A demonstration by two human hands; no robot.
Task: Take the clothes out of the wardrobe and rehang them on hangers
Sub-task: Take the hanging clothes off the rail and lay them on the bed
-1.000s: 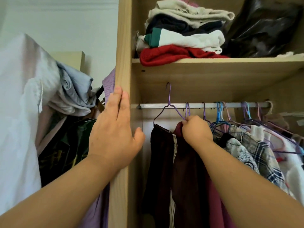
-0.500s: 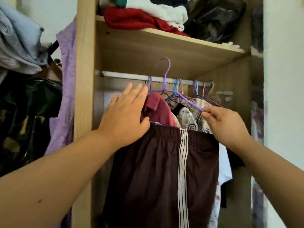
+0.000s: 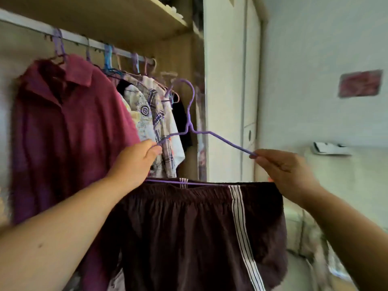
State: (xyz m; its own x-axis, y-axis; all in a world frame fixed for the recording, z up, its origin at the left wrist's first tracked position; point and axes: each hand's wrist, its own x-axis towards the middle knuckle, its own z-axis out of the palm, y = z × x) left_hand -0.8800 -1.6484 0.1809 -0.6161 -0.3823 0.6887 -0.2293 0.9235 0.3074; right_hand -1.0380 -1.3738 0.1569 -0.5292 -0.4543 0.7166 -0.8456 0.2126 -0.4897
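Note:
A purple wire hanger is off the rail and out in front of the wardrobe. Dark maroon shorts with white side stripes hang folded over its bottom bar. My left hand pinches the hanger's left shoulder, and my right hand pinches the right end. Behind my left arm a maroon collared shirt hangs on the white rail, with several patterned shirts on coloured hangers beside it.
A wooden shelf runs above the rail. The wardrobe's side panel stands just right of the hanger. Farther right are a pale wall with a pink picture and a ledge holding a white object.
The hanger with the shorts has come off the rail and out to the right. My left hand moved from the shorts' waistband to the hanger's left shoulder. The view swung right.

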